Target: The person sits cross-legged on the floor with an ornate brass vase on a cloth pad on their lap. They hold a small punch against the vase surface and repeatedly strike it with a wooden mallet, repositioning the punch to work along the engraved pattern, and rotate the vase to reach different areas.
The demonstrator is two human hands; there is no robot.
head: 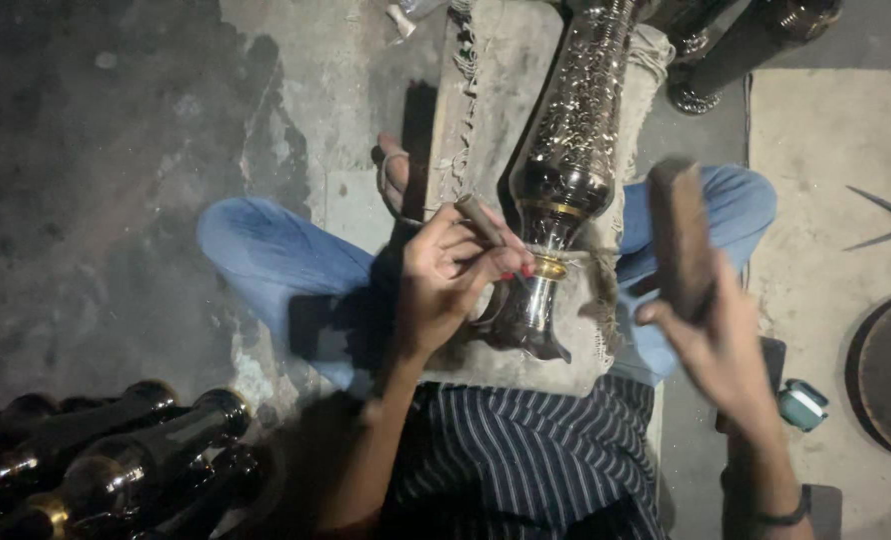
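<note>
A tall dark metal vase (pixel 574 150) with fine engraved patterns lies along a padded wooden block (pixel 486 110) between my knees, its flared foot (pixel 528 322) toward me. My left hand (pixel 446 275) pinches a short chisel-like punch (pixel 481 220), its tip set against the brass ring at the vase's narrow neck (pixel 551 265). My right hand (pixel 711 345) grips a thick wooden mallet (pixel 681 235), raised and blurred just right of the vase.
Several dark metal vases (pixel 116 460) lie piled at the lower left, and more stand at the top right (pixel 736 50). A metal divider (pixel 886 215), a round dark disc (pixel 890 375) and a small teal object (pixel 802 405) lie on the floor to the right.
</note>
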